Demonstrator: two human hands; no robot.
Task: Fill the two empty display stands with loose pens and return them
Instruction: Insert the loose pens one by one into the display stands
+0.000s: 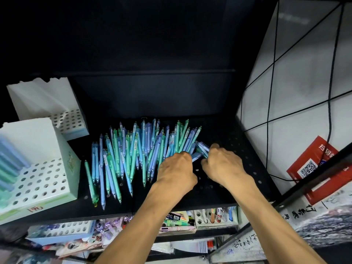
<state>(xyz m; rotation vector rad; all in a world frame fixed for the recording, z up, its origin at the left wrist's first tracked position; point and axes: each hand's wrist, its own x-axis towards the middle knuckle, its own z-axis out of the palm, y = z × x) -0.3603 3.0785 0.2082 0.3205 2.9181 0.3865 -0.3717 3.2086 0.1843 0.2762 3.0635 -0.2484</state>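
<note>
Nearest me, below the shelf edge, a lower shelf (190, 237) is crowded with mixed stationery, including a small holder with a few markers (216, 216) and a pale blue holed stand (62, 230); none of that concerns this job. Above it, on the black perforated shelf (247, 168), my two hands meet at the right end of the pile of loose pens (137, 155). The left hand (177, 172) is curled with its fingers tucked under, and the right hand (222, 164) is curled likewise; between them sits a small bundle of blue pens (200, 151) that both seem to be gathering, though I cannot tell which fingers actually clasp it. I judge this as the collecting step: squaring up a handful before carrying it left. The nearer display stand (43, 180) at the left already has a blurred row of pens along its left side, with most holes open; the farther display stand (66, 121) behind it shows only empty holes. The next move calls for lifting the bundle over the pile without scattering it, then seating pens tip-down one per hole. The pile itself lies between my hands and the stands. Farther right, a black cable (270, 111) hangs down the pale wall beside a red QR notice (312, 168).
</note>
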